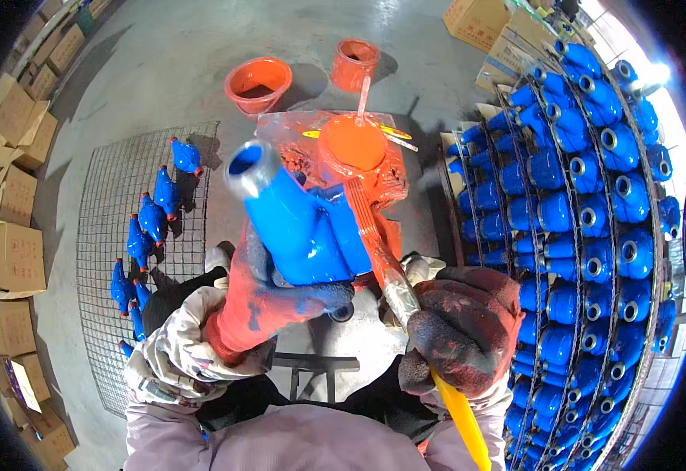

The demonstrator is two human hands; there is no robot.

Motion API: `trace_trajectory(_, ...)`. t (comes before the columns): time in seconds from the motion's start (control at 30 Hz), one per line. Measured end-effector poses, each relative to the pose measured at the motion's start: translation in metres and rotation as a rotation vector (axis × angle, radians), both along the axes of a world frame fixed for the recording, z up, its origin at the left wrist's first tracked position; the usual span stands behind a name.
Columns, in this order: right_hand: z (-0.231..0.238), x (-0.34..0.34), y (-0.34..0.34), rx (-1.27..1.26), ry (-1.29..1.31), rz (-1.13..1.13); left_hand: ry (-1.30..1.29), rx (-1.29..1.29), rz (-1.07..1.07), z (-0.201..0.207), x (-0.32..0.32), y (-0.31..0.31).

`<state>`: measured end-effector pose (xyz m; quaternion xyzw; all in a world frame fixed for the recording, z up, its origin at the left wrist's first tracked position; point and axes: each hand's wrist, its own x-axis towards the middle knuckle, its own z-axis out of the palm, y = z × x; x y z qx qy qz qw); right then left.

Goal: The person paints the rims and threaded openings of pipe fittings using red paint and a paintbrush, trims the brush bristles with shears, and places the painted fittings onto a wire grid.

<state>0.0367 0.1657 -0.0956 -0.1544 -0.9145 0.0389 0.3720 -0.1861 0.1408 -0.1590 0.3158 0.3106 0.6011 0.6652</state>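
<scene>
My left hand [260,302], in a paint-stained red glove, is closed around a glossy blue Y-shaped pipe fitting [300,231]. The fitting's bare metal open end tilts up to the left. In my right hand [468,330], gloved and smeared with dark paint, is a paintbrush [394,282] with a yellow handle. Its bristles, coated orange-red, lie against the right end of the fitting. Just beyond sits a tub of orange paint [353,144] with a coated stick [364,98] against its rim.
Under the tub is a paint-spattered board [292,125]. A red basin [258,85] and red bucket [354,64] stand farther off. Blue fittings with red ends [152,217] lie on wire mesh [107,212] at left. A tall rack of blue fittings [586,177] stands right; cartons [15,255] line the left.
</scene>
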Motion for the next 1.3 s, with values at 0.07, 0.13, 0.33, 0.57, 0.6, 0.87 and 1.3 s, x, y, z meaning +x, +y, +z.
trace_trajectory(0.07, 0.004, -0.007, -0.006, -0.01, -0.011, -0.053, -0.169, 0.006, 0.104, -0.018, 0.0, -0.001)
trace_trajectory(0.13, 0.006, -0.012, -0.009, -0.006, -0.022, -0.066, 0.054, -0.084, 0.121, -0.028, -0.013, -0.004)
trace_trajectory(0.33, 0.006, -0.015, -0.004, -0.027, 0.025, -0.008, -0.215, -0.164, -0.001, -0.012, -0.017, -0.004)
trace_trajectory(0.57, -0.008, -0.018, 0.023, -0.282, 0.496, 0.088, -1.056, -0.23, -0.55, 0.007, -0.015, -0.004)
trace_trajectory(0.6, -0.012, -0.019, 0.013, -0.411, 0.647, 0.017, -1.041, -0.237, -0.555, 0.007, -0.014, -0.004)
trace_trajectory(0.87, -0.034, -0.002, 0.034, -0.857, 0.937, 0.215, -0.958, -0.406, -0.539, 0.029, -0.003, -0.014)
trace_trajectory(1.3, -0.051, 0.032, 0.047, -0.928, 0.697, -0.548, 0.677, 0.118, -0.081, 0.009, 0.001, -0.009)
